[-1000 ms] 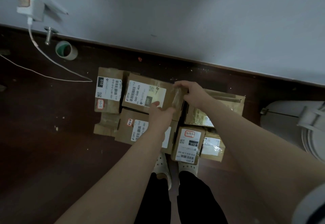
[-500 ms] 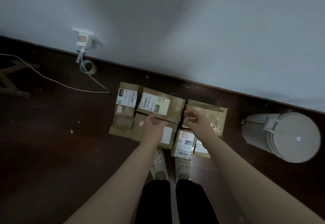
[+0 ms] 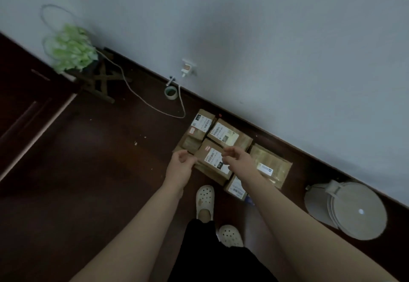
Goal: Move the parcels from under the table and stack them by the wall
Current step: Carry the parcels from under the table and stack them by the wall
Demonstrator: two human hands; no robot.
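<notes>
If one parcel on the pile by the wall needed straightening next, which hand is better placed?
Probably the right hand: it hovers, empty, over the labelled top parcel. The left hand, also empty, sits off the pile's near-left edge, above bare floor.

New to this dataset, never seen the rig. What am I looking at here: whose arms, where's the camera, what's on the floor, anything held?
There is no robot. A person wears one wide-angle camera on the head, looking forward and down, so the two bare arms entering from the bottom are their own.

The left hand and right hand hover, fingers loosely curled, over a cluster of brown cardboard parcels with white shipping labels. Neither hand has a grip on anything.

The parcels sit on the dark floor against the pale wall. Nearby are a tape roll, a white cable running to a wall plug, a lidded white bin on the right and a stool carrying something green. The person's white clogs show below.
</notes>
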